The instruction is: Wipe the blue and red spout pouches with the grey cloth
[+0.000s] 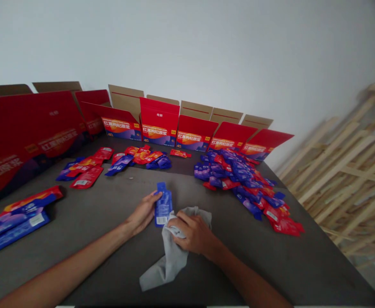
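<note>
Left hand (140,214): reaching in from lower left, pinching the edge of a blue sachet (163,204).
Right hand (194,233): palm down, clamped on a bunched grey cloth (171,252) against the sachet's lower edge.
Hands: close together, sachet between them.
Sachet: held on the dark tabletop (110,205), barcode showing at its foot.
Print: red cartons (159,124) along the back read 红黑枸杞原浆 and 40.
Nearby: red and blue sachets (228,171) heaped to the right.

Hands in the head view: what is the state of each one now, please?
Left hand: holding a blue sachet.
Right hand: holding a grey cloth.
</note>
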`<state>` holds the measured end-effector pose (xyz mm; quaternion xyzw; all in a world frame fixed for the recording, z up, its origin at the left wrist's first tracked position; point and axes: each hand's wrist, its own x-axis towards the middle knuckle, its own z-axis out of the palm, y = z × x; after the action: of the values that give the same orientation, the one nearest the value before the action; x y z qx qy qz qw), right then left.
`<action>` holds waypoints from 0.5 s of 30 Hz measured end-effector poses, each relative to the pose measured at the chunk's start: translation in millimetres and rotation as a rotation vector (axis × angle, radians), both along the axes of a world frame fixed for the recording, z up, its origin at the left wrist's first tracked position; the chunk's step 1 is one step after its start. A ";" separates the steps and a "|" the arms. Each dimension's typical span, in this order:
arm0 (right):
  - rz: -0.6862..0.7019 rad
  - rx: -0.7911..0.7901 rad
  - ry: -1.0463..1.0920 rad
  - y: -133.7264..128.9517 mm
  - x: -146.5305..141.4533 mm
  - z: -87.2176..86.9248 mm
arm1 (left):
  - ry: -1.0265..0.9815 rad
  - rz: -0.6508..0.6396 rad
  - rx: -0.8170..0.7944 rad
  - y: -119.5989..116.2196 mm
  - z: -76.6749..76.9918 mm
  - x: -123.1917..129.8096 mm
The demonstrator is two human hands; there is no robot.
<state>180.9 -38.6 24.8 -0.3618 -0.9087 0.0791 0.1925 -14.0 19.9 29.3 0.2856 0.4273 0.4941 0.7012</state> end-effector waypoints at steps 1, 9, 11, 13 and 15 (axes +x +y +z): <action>-0.008 -0.005 -0.030 0.3 -0.4 1.2 | 0.005 -0.039 0.006 -5.4 -4.8 8.1; -0.191 0.014 -0.092 10.0 6.4 7.5 | 0.395 -0.313 0.352 -22.7 -23.7 20.4; -0.211 0.011 -0.076 11.5 8.8 7.8 | 0.425 -0.335 0.401 -23.6 -24.6 19.6; -0.196 0.004 -0.078 11.0 9.0 6.8 | 0.421 -0.334 0.391 -23.5 -25.1 19.4; -0.159 -0.004 -0.112 8.5 7.1 4.5 | 0.421 -0.282 0.352 -22.4 -25.1 19.2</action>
<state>188.0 -30.1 29.3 -0.4372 -0.8862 0.0450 0.1466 5.2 -2.5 4.2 0.5552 0.4274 0.3883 0.5986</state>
